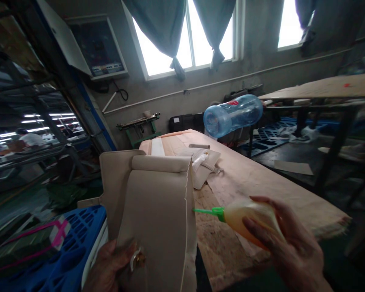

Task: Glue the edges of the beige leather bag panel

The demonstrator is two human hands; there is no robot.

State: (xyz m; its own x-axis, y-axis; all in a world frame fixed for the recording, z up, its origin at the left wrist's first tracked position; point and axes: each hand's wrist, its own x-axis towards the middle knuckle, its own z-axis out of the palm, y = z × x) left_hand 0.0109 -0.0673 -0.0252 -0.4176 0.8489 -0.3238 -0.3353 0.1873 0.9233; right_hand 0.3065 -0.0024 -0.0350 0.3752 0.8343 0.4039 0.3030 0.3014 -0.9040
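My left hand point(109, 263), at seven o'clock, grips a beige bag piece point(158, 211) upright by its lower edge. My right hand point(280, 247), at four o'clock, wraps around a yellow glue bottle point(246, 219); its green nozzle point(208, 211) points toward nine o'clock, touching the piece's right edge. A wooden table point(261, 182) lies beyond.

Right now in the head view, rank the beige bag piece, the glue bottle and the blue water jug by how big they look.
1. beige bag piece, largest by far, though it is nearest the camera.
2. blue water jug.
3. glue bottle in the right hand, partly covered; it looks close to the jug, so this order is unsure.
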